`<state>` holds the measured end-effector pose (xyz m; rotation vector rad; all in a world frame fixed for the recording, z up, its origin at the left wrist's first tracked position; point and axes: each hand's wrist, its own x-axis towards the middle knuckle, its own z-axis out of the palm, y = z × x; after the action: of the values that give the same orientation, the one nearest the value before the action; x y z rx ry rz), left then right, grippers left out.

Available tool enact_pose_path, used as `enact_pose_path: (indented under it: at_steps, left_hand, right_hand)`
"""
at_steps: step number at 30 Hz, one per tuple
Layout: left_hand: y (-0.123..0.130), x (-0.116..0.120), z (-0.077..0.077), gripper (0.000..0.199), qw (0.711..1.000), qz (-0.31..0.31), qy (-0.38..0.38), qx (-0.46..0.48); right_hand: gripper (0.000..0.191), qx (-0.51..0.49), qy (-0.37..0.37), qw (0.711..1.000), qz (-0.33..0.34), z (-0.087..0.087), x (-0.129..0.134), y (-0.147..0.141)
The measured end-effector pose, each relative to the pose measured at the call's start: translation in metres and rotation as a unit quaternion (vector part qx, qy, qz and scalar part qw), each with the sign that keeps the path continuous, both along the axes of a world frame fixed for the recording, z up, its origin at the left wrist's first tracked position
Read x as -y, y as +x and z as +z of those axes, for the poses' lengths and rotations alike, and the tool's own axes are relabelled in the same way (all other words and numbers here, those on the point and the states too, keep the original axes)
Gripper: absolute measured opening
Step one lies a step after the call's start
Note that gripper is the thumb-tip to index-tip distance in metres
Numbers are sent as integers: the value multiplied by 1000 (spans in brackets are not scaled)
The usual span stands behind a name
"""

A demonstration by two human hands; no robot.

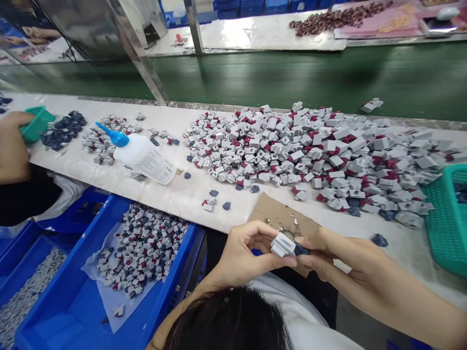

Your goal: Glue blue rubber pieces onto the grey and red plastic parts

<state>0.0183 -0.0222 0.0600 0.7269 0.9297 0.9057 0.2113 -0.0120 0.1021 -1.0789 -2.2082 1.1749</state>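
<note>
My left hand [251,253] pinches a grey-white plastic block [281,244] between thumb and fingers. My right hand [328,255] holds a dark blue piece [302,250] against the block's end. Just beyond both hands lies a torn cardboard sheet [282,216] with shiny spots on it. Past it spreads a large heap of grey blocks with red parts [292,146] on a white bench top [204,194]. Loose dark blue pieces [226,205] lie scattered near the heap. A white glue bottle with a blue nozzle [144,158] lies on its side to the left.
A blue crate of assembled grey, red and blue parts [189,253] stands at lower left. A teal basket [447,218] sits at right. At far left, a co-worker's hand [12,141] holds a teal container [36,124]. A green conveyor belt [292,78] runs behind the bench.
</note>
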Motion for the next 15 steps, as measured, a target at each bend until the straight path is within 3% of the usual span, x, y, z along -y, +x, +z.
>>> enact_pose_path:
  at_steps: [8,11,13,15]
  left_hand:
    - [3,3,-15,32,999,2,25,-29]
    - [-12,11,-22,29,996,-1,38,-79]
    - [-40,20,-29,30,984,73,22,-159]
    - [-85,31,-40,32,938,212,-13,-273]
  right_hand:
    - [22,-27,-48,998,1,-29,-6,-5]
    - [20,-42,-82,996,5,-37,-2,-13]
    - [30,-30,-78,996,-29,-43,2,-4]
    - [41,25,-24,986,-164,-51,9,25]
